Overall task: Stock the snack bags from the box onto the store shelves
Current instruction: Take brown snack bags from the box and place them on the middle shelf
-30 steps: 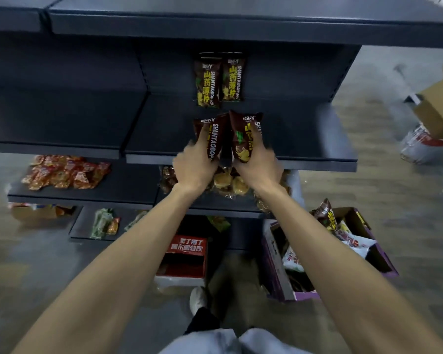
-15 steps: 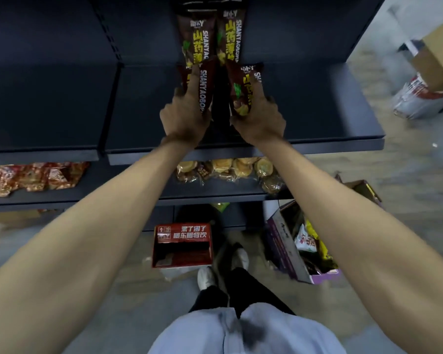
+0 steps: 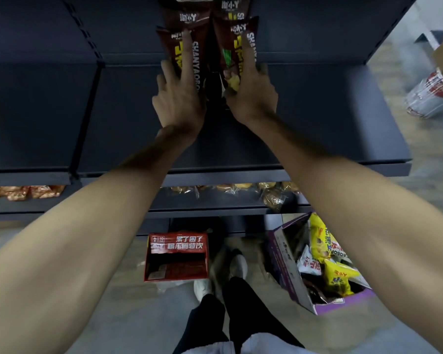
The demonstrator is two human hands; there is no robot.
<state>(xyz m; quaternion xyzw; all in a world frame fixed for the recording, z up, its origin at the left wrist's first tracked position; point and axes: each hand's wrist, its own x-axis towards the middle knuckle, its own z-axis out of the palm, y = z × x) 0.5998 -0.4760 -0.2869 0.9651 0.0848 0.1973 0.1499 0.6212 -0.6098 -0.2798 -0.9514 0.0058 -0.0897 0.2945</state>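
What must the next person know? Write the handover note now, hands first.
Left hand: straight fingers press the left bag; thumb hidden.
Right hand: pinches the right bag.
Both bags are upright over the shelf, just in front of the back pair.
Done: the back pair is placed.
Left: set and release the front two, then stock the rest from the box on the floor, which holds yellow and white bags.
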